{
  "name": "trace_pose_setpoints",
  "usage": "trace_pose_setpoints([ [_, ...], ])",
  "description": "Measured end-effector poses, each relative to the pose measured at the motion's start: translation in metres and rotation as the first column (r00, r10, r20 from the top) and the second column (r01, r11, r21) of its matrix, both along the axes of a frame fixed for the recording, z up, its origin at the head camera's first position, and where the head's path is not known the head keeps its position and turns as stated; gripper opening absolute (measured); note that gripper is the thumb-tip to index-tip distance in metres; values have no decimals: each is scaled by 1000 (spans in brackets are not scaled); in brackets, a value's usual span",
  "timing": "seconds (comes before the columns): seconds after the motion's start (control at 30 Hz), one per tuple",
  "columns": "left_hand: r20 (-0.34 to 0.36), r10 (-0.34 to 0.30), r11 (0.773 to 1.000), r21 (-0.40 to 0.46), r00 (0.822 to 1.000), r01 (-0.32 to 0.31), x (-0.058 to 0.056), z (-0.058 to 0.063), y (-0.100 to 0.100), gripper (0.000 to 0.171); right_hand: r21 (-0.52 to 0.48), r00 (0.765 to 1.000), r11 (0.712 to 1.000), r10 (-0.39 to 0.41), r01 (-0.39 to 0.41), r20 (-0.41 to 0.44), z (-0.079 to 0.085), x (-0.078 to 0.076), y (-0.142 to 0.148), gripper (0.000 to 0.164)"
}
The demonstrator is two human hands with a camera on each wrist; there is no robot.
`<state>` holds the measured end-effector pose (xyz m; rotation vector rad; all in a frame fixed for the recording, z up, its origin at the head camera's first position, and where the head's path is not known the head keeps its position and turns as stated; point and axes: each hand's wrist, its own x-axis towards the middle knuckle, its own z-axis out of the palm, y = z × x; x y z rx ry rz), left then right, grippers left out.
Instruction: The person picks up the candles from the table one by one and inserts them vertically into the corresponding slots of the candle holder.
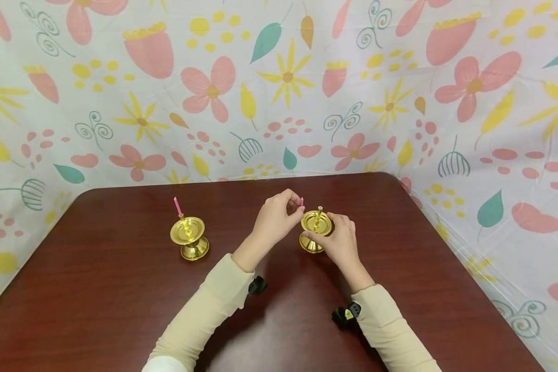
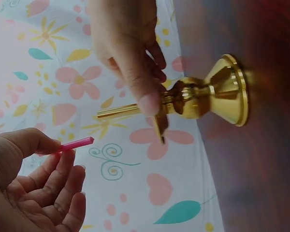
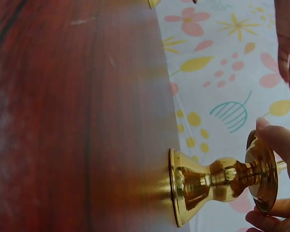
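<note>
Between thumb and index finger, my left hand (image 1: 275,216) pinches a small pink candle (image 2: 78,144). In the left wrist view one end of it sticks out past the fingertips. Just right of it in the head view stands a brass candle holder (image 1: 313,245), with a round dish and an upright tube (image 2: 120,112) at its centre. My right hand (image 1: 343,238) grips the dish by its rim, thumb at the near left and fingers on the far right side. The pink candle is apart from the tube, up and to its left in the head view.
A second brass candle holder (image 1: 195,249) stands on the left of the dark wooden table (image 1: 121,305), with a pink candle (image 1: 178,206) upright in its tube. Behind the table hangs a flower-patterned cloth (image 1: 242,93), which also runs along the right side.
</note>
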<state>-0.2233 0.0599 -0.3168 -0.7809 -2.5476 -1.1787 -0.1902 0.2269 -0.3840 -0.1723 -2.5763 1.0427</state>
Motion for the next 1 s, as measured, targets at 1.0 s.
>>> trace_pose_setpoints([
  [1.0,-62,-184,977,100,981,189,-20,3,26,8,25,1000,1000,16,-15,-11,2,4,2,77],
])
